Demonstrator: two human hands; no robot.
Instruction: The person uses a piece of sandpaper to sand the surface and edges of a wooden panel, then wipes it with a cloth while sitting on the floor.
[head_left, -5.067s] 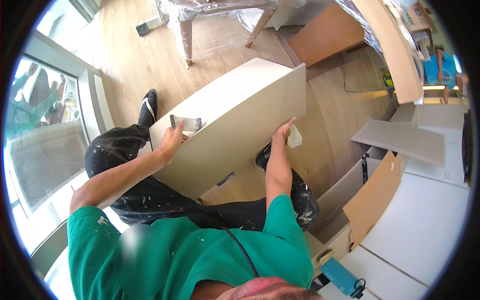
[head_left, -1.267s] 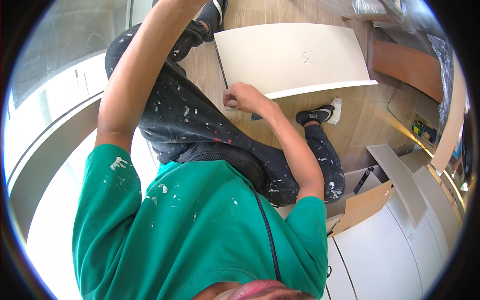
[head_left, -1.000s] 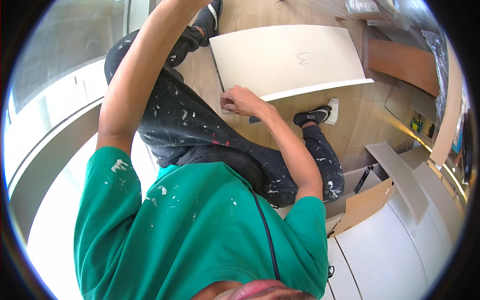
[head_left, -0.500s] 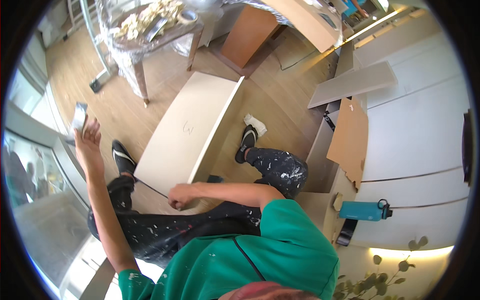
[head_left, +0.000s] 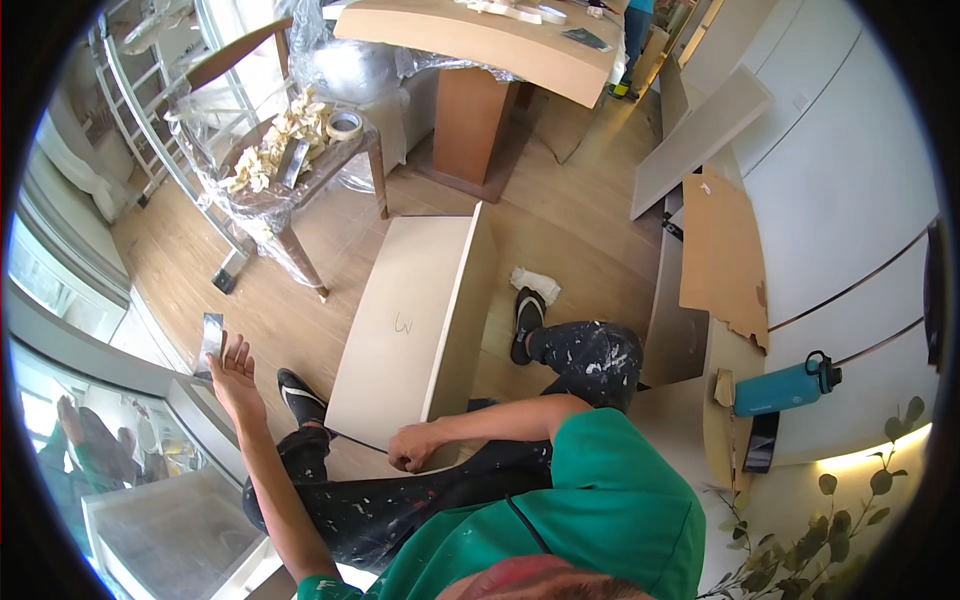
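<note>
A pale drawer (head_left: 385,330) with a handwritten mark on its face lies lengthwise on the floor in front of me. Its white raised edge (head_left: 456,315) runs along the right side. My right hand (head_left: 413,446) is closed at the drawer's near end, by the right corner, with its fingers curled out of sight. Out to the left, beside the window frame, my left hand (head_left: 238,382) is raised with its fingers stretched. A flat metal scraper (head_left: 212,334) is held by the thumb side of that hand, blade pointing away from me.
Farther left stands a plastic-wrapped chair (head_left: 290,215) bearing crumpled masking tape, a tape roll (head_left: 344,124) and a dark blade (head_left: 291,163). A cardboard-covered table (head_left: 480,38) is beyond. White cloth (head_left: 535,284) lies by my shoe. Rightward are a cardboard sheet (head_left: 722,265), leaning panel (head_left: 700,140) and teal bottle (head_left: 780,388).
The view has tilted up and shifted left, so the scene sits lower and farther right. Both hands keep about the same places, the scraper still in the left.
</note>
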